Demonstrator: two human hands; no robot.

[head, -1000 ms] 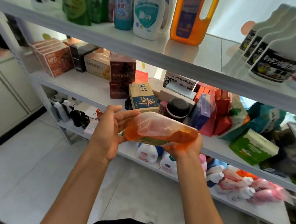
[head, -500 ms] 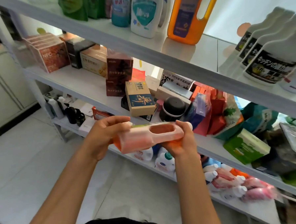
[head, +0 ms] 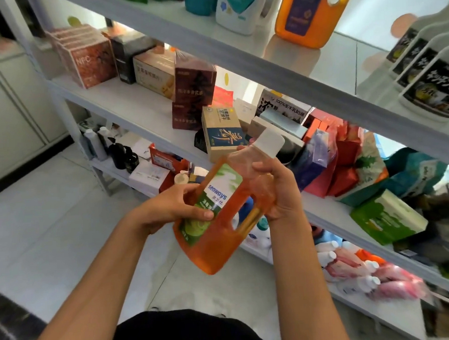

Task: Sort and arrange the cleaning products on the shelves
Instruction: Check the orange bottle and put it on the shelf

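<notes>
Orange, white-capped, green-labelled detergent bottle, tilted cap-up, in midair before the shelves.

Pink bottles on the lowest shelf are blurred (labels unreadable).

Head view, downward, close to shelves

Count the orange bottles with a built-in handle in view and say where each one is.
2. One orange bottle is gripped in front of the shelves by the left hand and the right hand. The big orange jug stands on the top shelf. Others may be hidden.
</notes>
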